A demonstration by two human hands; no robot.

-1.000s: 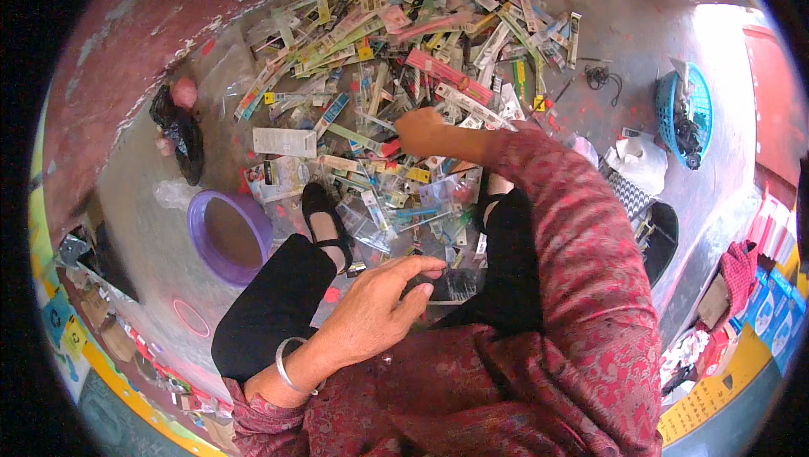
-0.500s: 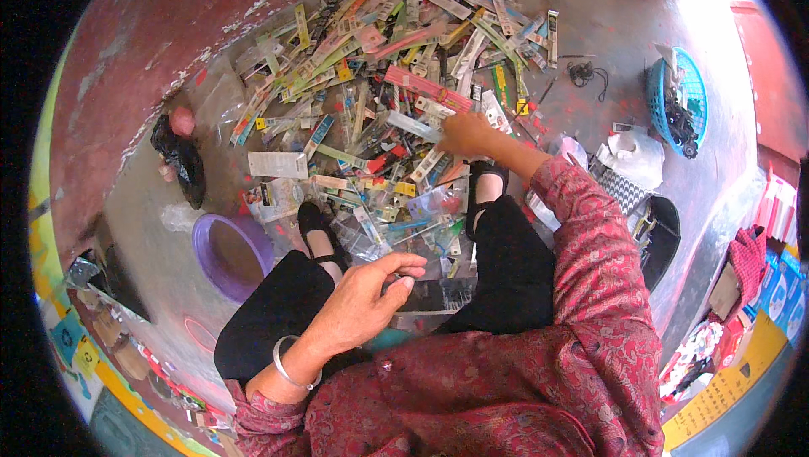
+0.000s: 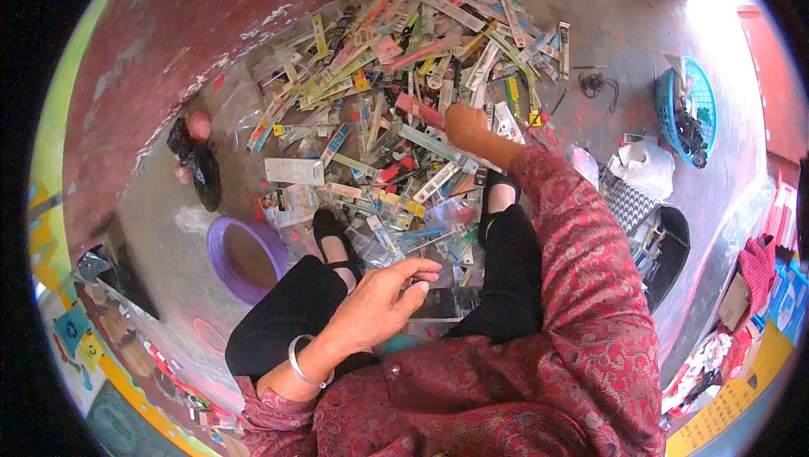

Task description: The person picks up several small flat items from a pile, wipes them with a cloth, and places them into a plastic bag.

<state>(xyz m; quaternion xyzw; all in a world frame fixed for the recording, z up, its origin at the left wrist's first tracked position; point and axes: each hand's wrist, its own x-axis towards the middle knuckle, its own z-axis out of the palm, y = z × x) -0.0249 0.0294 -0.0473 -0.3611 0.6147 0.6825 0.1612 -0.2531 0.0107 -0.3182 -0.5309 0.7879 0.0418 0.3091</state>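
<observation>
A wide heap of long, thin packets [image 3: 295,171], many in clear plastic with coloured cards, lies on the floor in front of me. My right hand [image 3: 466,128] is in the middle of it, fingers curled down over the end of a pink flat packet [image 3: 419,110]; its fingertips are hidden. Under that wrist runs a long clear pale packet [image 3: 434,149]. Over my lap hovers my left hand [image 3: 379,301], a silver bangle on its wrist. Its fingers bend toward the thumb with a gap between, and nothing shows in them.
A purple basin [image 3: 221,259] stands by my left knee, a black plastic bag [image 3: 202,175] beyond it. On the right are a blue basket [image 3: 667,120] with black items, a white bag [image 3: 645,166] and a black container [image 3: 674,246]. A red wall [image 3: 152,78] closes the far left.
My right hand has shifted from the clear pale packet to the pink packet, which has moved slightly toward me. My left hand keeps its pose. The whole view has shifted a little.
</observation>
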